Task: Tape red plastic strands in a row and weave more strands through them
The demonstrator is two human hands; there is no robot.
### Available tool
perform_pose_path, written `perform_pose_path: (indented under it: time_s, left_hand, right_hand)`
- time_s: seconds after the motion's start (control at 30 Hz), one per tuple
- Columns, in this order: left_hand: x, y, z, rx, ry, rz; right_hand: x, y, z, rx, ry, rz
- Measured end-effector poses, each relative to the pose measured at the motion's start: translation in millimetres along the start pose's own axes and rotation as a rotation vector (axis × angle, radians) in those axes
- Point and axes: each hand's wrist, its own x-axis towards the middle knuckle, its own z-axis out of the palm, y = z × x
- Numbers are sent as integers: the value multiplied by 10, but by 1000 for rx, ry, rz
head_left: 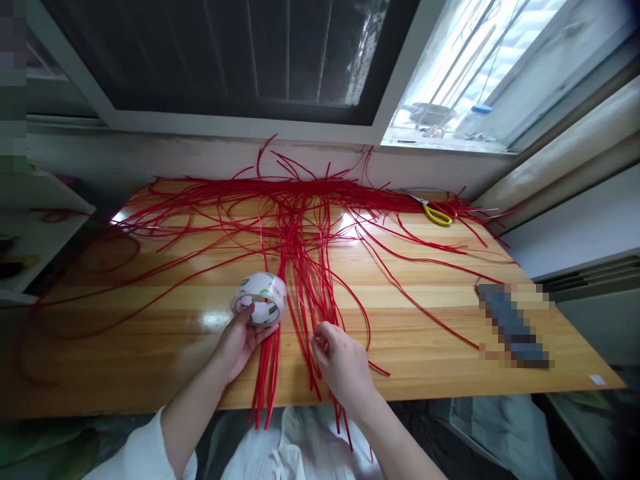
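Several long red cords [295,240] lie spread over a wooden table [150,333], gathered into a bunch that runs toward me and hangs over the near edge. My left hand [239,343] is closed round a roll of clear tape [260,298], held just above the table beside the bunch. To the right of the bunch, my right hand [343,360] rests with its fingers curled and pinched at the red cords near the table's front edge.
Yellow-handled scissors [434,212] lie at the far right of the table among the cords. A blurred flat object [515,323] sits near the right edge. A window wall runs behind the table and a white shelf [30,227] stands on the left.
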Motion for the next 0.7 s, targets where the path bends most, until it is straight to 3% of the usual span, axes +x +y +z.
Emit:
perform_pose_path:
  time_s: [0.13, 0.3, 0.37, 0.53, 0.7]
  left_hand:
    - [-1, 7, 7, -3, -4, -5]
    - [-4, 7, 16, -8, -6, -11]
    - [-7, 4, 16, -11, 1, -4]
    - [-15, -11, 18, -27, 9, 0]
    - [-40, -46, 51, -29, 59, 52]
  right_hand:
    - [66, -118, 112, -126, -35, -107]
    - [215, -210, 154, -222, -182, -42]
    - [247, -181, 109, -115, -186, -16]
    - [189, -34, 119, 414, -148, 55]
    - [93, -49, 283, 461, -205, 95]
